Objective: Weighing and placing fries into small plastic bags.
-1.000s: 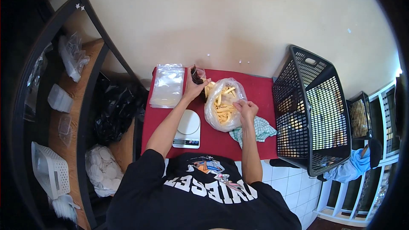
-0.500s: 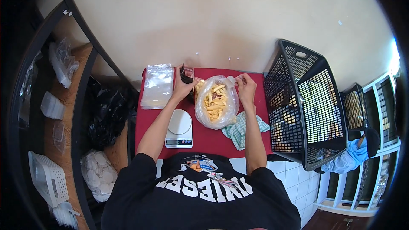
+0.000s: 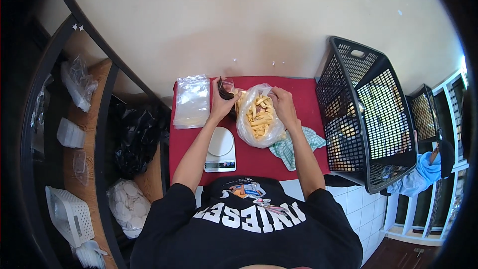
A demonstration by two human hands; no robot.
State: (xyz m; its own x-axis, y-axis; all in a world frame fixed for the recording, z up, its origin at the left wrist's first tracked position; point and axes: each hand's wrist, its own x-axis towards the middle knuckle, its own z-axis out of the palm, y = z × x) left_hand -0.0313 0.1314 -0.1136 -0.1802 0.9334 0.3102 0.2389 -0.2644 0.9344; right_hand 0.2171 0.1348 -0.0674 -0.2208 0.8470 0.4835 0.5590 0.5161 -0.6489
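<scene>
A clear plastic bag [image 3: 247,133] full of pale yellow, fry-shaped snack sticks [image 3: 262,114] stands with its mouth open in the middle of the table. To its left, my left hand [image 3: 222,104] is closed on a dark pouch [image 3: 225,90] with a clear upper part; the pouch's lower part is mostly hidden by the hand and bag. My right hand [image 3: 285,105] is at the bag's right rim, fingers bent and pinched on the plastic. A white digital scale [image 3: 220,144] sits nearest my left forearm. Beneath my right forearm lies a green checked cloth [image 3: 286,149].
The table has a red cover [image 3: 186,152]. Flat clear bags [image 3: 191,102] are stacked at its left. A large black crate [image 3: 366,119] stands tilted on the right. Shelves [image 3: 92,169] with containers and bags line the left; the wall rises behind the table.
My right hand has moved left over the bag's rim. My left hand still holds the dark pouch beside the bag. The whole view has shifted slightly.
</scene>
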